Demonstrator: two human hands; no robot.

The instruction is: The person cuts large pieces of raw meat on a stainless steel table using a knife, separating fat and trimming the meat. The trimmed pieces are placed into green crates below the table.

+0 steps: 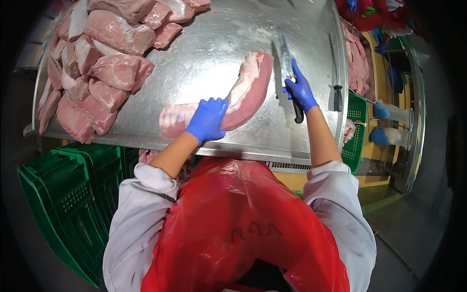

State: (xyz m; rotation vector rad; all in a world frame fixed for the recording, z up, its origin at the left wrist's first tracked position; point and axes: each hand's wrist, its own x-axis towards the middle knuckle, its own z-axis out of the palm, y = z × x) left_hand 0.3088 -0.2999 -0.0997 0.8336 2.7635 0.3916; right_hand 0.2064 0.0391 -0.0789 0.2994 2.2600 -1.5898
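A long slab of raw pink meat (248, 92) lies across the steel table (209, 58). My left hand (208, 119), in a blue glove, presses on its near end. My right hand (300, 90), also blue-gloved, grips the black handle of a broad knife (284, 61) just right of the slab, with the blade pointing away from me and apart from the meat.
A heap of raw meat cuts (97, 63) fills the table's left side. A second knife (336, 78) lies at the right edge. Green plastic crates stand at my left (63, 204) and right (354, 131). Another person's blue-gloved hands (382, 121) are farther right.
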